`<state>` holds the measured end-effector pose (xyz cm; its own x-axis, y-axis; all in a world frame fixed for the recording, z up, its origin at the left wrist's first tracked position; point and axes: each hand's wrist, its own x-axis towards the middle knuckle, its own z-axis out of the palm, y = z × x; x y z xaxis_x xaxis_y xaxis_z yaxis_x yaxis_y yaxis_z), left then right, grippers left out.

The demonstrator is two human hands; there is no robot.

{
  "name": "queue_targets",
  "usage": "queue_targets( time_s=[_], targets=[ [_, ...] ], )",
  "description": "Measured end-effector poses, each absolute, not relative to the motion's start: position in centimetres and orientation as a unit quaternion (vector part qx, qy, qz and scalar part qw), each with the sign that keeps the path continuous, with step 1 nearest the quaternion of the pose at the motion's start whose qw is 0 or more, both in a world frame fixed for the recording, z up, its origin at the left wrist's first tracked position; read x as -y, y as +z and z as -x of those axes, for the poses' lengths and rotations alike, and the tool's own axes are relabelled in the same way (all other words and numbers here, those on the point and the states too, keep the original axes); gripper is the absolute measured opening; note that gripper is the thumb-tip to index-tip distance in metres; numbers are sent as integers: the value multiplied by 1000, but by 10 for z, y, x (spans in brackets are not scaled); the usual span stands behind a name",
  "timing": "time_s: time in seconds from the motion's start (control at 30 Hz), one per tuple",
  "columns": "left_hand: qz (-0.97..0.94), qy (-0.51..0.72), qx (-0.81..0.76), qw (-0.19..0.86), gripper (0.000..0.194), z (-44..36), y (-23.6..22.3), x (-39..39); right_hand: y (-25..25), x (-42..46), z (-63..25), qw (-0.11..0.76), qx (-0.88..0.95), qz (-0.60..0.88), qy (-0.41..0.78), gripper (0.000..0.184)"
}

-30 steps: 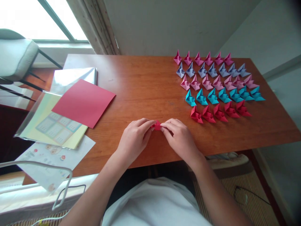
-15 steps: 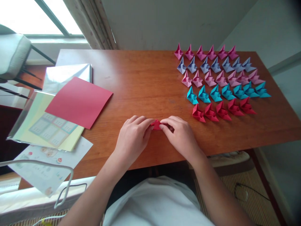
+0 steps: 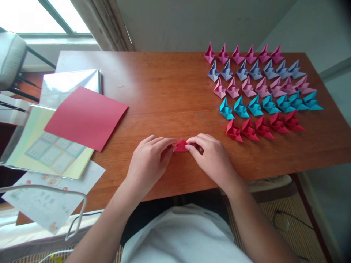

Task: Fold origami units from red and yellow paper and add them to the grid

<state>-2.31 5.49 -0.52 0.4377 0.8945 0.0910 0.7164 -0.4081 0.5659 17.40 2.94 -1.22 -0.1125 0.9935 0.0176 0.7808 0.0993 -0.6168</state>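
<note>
A small folded piece of red origami paper (image 3: 181,146) lies near the table's front edge, its peak pointing away from me. My left hand (image 3: 152,155) pinches its left corner between thumb and fingers. At the right corner, the thumb and fingertips of my right hand (image 3: 210,157) are closed on the same paper. To the right stand folded paper figures in rows: red figures (image 3: 263,128) nearest, then turquoise figures (image 3: 255,105), light pink figures (image 3: 248,87), lavender figures (image 3: 242,70) and magenta figures (image 3: 237,54) farthest back.
On the left, a red sheet (image 3: 86,118) overlaps a silvery packet (image 3: 72,81) and a pack of yellowish paper (image 3: 74,164). Beneath lies a printed white sheet (image 3: 55,197). A bent white rod (image 3: 82,208) rises at the lower left, and a chair (image 3: 12,60) stands beyond.
My left hand has shifted slightly left and down, uncovering more of the small red paper. My right hand stays at its right corner. The whole view has tilted a little.
</note>
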Motion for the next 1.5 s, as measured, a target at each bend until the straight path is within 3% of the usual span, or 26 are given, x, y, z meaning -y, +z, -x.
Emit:
queue_targets(
  time_s=[0.37, 0.97, 1.5],
  targets=[
    [-801, 82, -528, 269, 17, 24, 5, -61, -13, -29, -174, 221, 713, 623, 234, 7],
    [-775, 31, -545, 319, 19, 25, 14, -66, -9, -31, -175, 211, 710, 624, 250, 7],
    [-802, -21, -518, 298, 22, 21, 14, -78, -11, -29, -173, 204, 718, 624, 231, 6]
  ],
)
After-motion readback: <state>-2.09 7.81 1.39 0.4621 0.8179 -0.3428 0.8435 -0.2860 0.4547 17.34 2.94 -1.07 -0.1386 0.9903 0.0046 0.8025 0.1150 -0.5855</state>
